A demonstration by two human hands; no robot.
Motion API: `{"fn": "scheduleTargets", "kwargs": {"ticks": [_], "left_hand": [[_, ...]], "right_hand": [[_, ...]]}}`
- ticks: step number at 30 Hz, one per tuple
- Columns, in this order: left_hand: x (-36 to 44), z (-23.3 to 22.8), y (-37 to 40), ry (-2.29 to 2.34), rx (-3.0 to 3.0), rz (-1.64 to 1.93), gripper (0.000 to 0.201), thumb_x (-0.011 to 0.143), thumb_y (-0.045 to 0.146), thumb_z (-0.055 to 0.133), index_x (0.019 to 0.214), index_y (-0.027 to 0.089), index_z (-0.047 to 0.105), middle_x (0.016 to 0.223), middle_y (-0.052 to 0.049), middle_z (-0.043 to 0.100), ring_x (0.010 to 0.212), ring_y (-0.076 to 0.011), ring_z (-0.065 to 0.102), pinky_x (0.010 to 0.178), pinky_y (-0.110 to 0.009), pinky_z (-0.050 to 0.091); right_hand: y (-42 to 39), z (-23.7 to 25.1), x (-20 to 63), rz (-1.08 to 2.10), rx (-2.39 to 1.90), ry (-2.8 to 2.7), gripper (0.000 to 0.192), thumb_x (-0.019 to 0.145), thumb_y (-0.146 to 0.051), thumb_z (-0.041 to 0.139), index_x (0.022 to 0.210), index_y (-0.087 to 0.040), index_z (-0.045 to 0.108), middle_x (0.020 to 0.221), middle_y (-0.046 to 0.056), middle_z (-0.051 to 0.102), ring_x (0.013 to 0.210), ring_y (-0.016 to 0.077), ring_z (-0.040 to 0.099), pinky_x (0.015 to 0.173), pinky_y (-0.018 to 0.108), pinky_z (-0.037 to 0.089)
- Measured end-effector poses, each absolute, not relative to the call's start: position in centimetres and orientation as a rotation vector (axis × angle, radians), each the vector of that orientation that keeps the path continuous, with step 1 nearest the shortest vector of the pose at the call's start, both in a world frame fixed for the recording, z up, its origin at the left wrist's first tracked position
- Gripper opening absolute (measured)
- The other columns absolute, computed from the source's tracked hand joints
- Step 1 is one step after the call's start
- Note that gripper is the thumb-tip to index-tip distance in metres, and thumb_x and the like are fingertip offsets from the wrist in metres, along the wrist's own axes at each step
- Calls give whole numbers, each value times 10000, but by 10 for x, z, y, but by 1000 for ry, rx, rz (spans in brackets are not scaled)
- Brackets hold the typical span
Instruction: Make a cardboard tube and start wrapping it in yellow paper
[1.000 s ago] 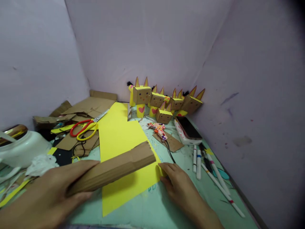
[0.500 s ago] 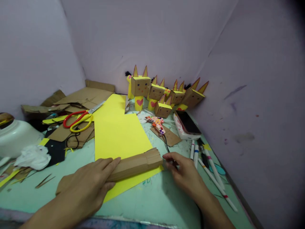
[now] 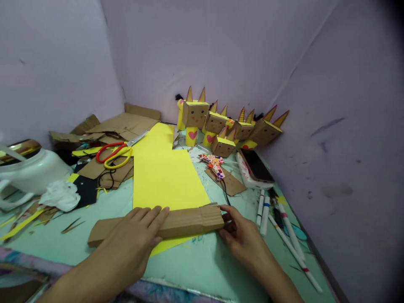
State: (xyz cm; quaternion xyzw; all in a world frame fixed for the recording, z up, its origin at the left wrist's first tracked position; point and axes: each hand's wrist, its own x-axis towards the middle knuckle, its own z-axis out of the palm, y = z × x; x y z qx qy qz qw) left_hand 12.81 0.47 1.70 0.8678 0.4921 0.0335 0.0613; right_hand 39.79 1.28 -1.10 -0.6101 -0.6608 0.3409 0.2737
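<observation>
Folded cardboard strip [image 3: 189, 221] is lying crosswise near the front of the desk [image 3: 192, 273], over the near end of a yellow sheet [image 3: 167, 176]; calling the strip clock centre, sheet is running toward 12. Left hand [image 3: 135, 240] is sitting on the strip's middle from above, fingers clamping down over it, thumb on the near side. Right hand [image 3: 242, 235] is meeting the strip's 3 o'clock end, forefinger and thumb standing apart at its far and near corners; can't tell from here if they're pinching. Glue gun [image 3: 215, 163] is lying between 1 and 2, horned box-headed figures [image 3: 195, 114] standing beyond at 1. Scissors [image 3: 120, 155] are resting at 11, phone [image 3: 257, 165] at 2, markers [image 3: 265, 215] at 3, white pitcher [image 3: 44, 169] at 10.
</observation>
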Motion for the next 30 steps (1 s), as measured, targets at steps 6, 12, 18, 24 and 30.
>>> {"fn": "scheduleTargets", "kwargs": {"ticks": [6,12,18,24,30], "left_hand": [[127,3,2,1368,2669,255,483,862,194,346,1332,184,454,1287,-103,587,1093,-288,557,948,-466,429],[125,29,4,1315,2664,300,457,884,190,398,1339,149,420,1352,-124,536,1200,-284,525,1001,-487,423],[64,44,7,1764,2269,762,412,911,357,414,1252,151,516,1281,-105,597,1144,-216,573,996,-333,441],[43,37,2,1910,1900,742,430,846,456,452,1098,155,628,1007,-86,708,853,-206,663,774,-306,537],[58,27,-12,1700,2009,496,454,782,395,554,1190,204,597,1315,-78,574,1212,-253,525,1048,-393,402]], "right_hand": [[-8,-11,406,872,-1712,-1756,289,715,-273,528,976,-189,620,852,65,693,709,213,638,663,330,499],[7,-14,408,741,-1718,-1778,225,692,-393,587,812,-207,626,831,54,675,771,231,615,679,329,483],[27,-22,422,894,-1683,-1884,244,696,-437,594,762,-204,617,682,20,639,648,199,597,574,278,467],[36,-23,435,992,-1729,-1984,254,739,-453,569,785,-209,618,698,25,658,691,220,627,610,296,486],[37,-16,429,899,-1740,-1837,280,667,-476,619,764,-216,654,695,30,685,690,240,648,607,317,507]]}}
